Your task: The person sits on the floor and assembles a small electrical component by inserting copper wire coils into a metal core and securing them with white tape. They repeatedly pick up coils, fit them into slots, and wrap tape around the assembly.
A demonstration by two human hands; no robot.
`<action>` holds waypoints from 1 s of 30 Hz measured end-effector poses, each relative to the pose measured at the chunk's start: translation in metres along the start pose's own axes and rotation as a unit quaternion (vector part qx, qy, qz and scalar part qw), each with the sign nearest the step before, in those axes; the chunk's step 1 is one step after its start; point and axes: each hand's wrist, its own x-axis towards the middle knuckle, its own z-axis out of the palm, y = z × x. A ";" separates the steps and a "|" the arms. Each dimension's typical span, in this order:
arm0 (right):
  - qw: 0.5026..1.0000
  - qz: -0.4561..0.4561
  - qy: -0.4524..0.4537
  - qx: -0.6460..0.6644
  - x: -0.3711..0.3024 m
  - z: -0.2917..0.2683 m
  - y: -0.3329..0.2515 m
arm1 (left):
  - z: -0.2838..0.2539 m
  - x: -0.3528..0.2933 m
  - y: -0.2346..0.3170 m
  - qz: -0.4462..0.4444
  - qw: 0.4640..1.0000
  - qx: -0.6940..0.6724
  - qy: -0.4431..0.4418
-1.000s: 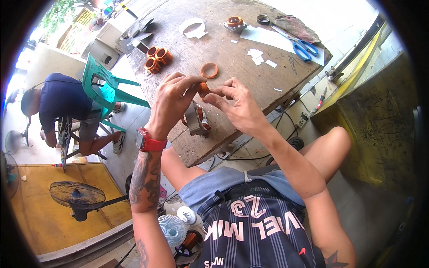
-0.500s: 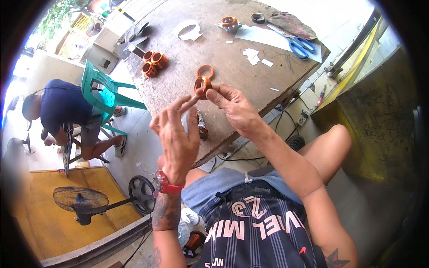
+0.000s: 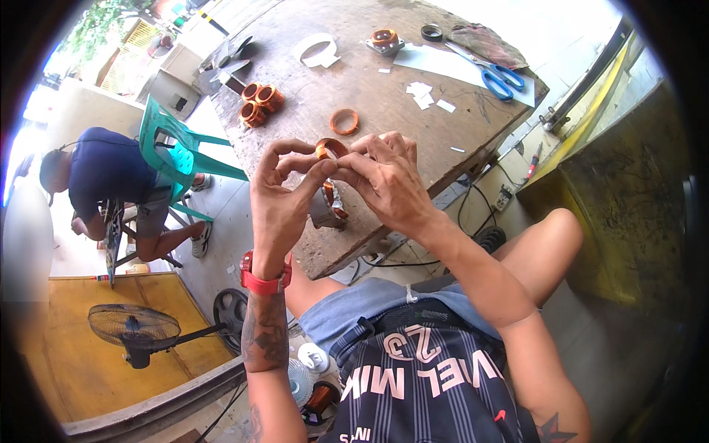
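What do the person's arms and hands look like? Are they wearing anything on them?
Both hands are bare, with no gloves and no sleeves on the forearms. The left hand has a red wristband or watch at the wrist, and dark tattoos run down that forearm. The right hand wears nothing; a small dark and red tattoo shows near the elbow.

Copper coil [image 3: 330, 149] mostly behind fingertips; metal part [image 3: 329, 209] half-hidden under right hand [image 3: 388, 184].

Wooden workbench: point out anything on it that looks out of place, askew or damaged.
Small white paper scraps lie scattered loose on the worn wooden workbench, near the blue-handled scissors. A single copper-coloured ring lies apart from the cluster of copper wire coils. Nothing looks spilled or broken.
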 end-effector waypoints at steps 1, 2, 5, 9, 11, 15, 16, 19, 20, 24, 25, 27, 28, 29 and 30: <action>1.000 0.003 -0.015 -0.004 -0.001 -0.003 0.001 | -0.001 0.001 -0.002 -0.013 1.000 -0.020 -0.011; 1.000 0.004 -0.027 -0.005 -0.002 -0.005 0.003 | -0.003 0.002 -0.003 -0.045 0.998 -0.034 -0.016; 0.998 0.020 -0.051 0.022 -0.004 -0.007 0.006 | -0.006 0.004 -0.005 -0.038 0.998 -0.041 -0.037; 0.989 0.073 -0.052 0.118 -0.005 -0.005 0.006 | -0.006 0.004 -0.001 -0.037 0.998 0.024 -0.053; 0.985 0.093 -0.047 0.137 -0.006 -0.006 0.004 | -0.007 0.006 0.002 0.016 0.986 0.163 -0.037; 0.980 0.116 -0.038 0.156 -0.006 -0.008 0.001 | -0.004 0.008 0.000 0.160 0.930 0.330 -0.017; 0.973 0.125 -0.048 0.190 -0.006 -0.008 0.000 | -0.003 0.008 -0.001 0.171 0.923 0.345 -0.028; 0.960 0.120 -0.054 0.248 -0.005 -0.007 -0.001 | -0.002 0.010 -0.005 0.170 0.930 0.325 0.003; 0.965 0.098 -0.043 0.240 -0.005 -0.007 0.000 | -0.002 0.011 -0.006 0.168 0.933 0.317 0.009; 0.953 0.081 -0.064 0.283 -0.002 -0.012 0.005 | -0.004 0.015 -0.008 0.218 0.911 0.349 -0.001; 0.949 0.082 -0.076 0.296 -0.002 -0.013 0.005 | -0.004 0.016 -0.008 0.231 0.900 0.371 0.004; 0.936 0.100 -0.093 0.324 -0.001 -0.016 0.006 | -0.004 0.018 -0.008 0.264 0.875 0.406 0.020; 0.945 0.077 -0.086 0.307 0.000 -0.017 0.006 | -0.004 0.018 -0.009 0.272 0.870 0.412 0.012; 0.952 0.055 -0.078 0.290 0.000 -0.018 0.006 | -0.005 0.020 -0.009 0.269 0.866 0.422 -0.002; 0.960 0.029 -0.073 0.270 0.001 -0.019 0.006 | -0.006 0.020 -0.008 0.266 0.861 0.432 -0.016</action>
